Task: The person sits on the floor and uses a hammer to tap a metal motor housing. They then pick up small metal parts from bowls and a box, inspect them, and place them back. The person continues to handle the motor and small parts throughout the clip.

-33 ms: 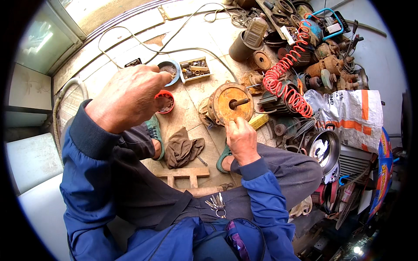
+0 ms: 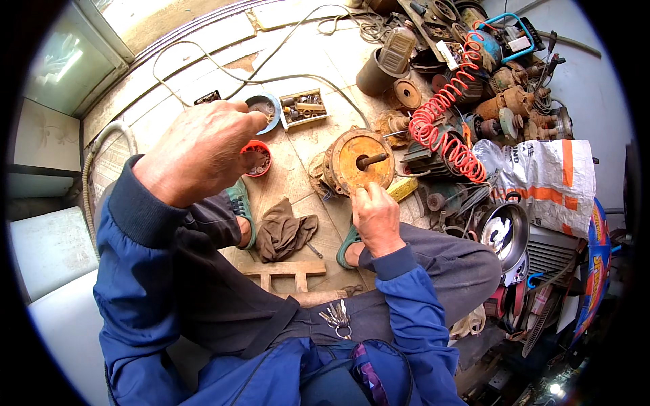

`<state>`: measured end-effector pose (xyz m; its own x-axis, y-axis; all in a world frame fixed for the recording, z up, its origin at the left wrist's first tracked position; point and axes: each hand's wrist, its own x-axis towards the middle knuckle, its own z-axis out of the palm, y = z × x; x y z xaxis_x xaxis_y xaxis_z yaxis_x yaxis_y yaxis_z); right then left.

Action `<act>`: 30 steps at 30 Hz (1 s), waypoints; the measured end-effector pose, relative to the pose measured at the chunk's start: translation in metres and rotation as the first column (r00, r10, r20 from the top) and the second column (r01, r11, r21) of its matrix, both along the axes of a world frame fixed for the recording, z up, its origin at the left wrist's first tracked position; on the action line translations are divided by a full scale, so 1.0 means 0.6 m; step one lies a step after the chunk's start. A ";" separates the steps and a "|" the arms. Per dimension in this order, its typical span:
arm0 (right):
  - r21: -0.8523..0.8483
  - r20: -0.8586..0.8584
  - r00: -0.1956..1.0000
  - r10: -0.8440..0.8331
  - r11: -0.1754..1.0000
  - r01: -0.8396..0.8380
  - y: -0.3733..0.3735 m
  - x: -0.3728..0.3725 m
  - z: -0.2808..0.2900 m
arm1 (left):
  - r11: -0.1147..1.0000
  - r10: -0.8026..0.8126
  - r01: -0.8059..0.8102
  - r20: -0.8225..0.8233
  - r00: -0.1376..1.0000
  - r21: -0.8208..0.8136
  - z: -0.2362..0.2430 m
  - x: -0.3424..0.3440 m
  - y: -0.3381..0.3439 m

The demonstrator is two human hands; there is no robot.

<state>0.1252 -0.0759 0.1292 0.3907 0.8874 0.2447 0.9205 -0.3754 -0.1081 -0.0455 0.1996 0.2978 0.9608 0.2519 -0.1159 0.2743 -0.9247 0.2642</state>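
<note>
The left hand point(image 2: 203, 150) is raised, half-curled, its contents hidden; the right hand's point(image 2: 376, 218) bunched fingers meet the round motor's point(image 2: 347, 161) near edge, grip unclear.

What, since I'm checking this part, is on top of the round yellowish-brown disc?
On the disc, a dark shaft juts from around the middle; the right hand is at the near edge. Whatever that hand covers cannot be seen.

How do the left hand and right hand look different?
The left hand looks bigger; the right hand looks smaller. The left hand partly hides the red bowl from view, while the right hand is at the edge of the round metal part. Both are bare and come out of blue sleeves.
</note>
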 end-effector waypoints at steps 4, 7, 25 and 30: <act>0.009 -0.045 0.999 -0.014 1.000 0.014 0.002 -0.002 0.008 | 1.000 0.012 -0.012 -0.020 1.000 0.001 0.006 0.001 -0.002; 0.027 -0.070 0.997 -0.017 0.999 0.019 0.003 -0.003 0.010 | 1.000 0.013 -0.012 -0.042 0.999 0.005 0.006 0.002 -0.001; 0.061 -0.137 0.990 -0.030 0.997 0.039 0.000 0.000 0.008 | 1.000 0.011 -0.010 -0.024 1.000 0.002 0.000 0.000 0.000; 0.072 -0.143 0.989 -0.027 0.997 0.037 0.000 0.000 0.007 | 1.000 0.012 -0.012 -0.010 1.000 0.001 -0.002 -0.001 -0.001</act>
